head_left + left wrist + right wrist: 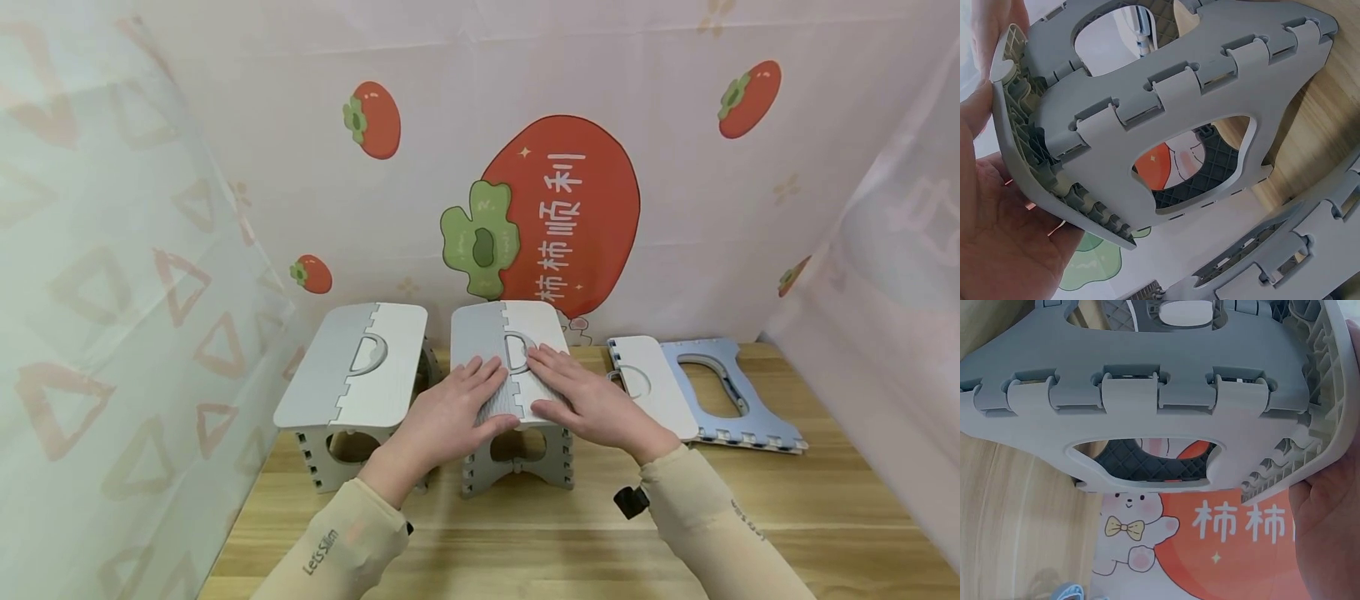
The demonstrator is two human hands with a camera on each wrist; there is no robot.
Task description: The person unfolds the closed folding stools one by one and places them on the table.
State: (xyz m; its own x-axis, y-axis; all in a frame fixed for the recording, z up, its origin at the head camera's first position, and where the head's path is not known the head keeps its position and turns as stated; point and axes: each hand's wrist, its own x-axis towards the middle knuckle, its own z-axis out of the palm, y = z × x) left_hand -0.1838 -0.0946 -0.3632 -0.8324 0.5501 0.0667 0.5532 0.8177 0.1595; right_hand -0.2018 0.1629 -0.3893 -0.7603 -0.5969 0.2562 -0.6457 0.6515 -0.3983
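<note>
In the head view, a grey-and-white folding step stool [477, 332] stands unfolded on its legs in the middle. My left hand [452, 410] rests on the grey half of its seat, fingers extended. On the white half lies my right hand [592, 402], its fingertips beside the D-shaped carry handle [517, 353]. The left wrist view looks at the stool's hinged leg panels [1197, 112] from the side, with the left palm [1016, 231] at the seat edge. From the other side, the right wrist view has the right hand [1329, 519] against the white seat edge [1341, 425].
A second grey-and-white stool [318, 367] stands unfolded on the left. At the right, a white-and-blue stool [765, 392] lies flat on the wooden table [517, 550]. Printed cloth walls [247, 108] with persimmon pictures enclose the back and sides.
</note>
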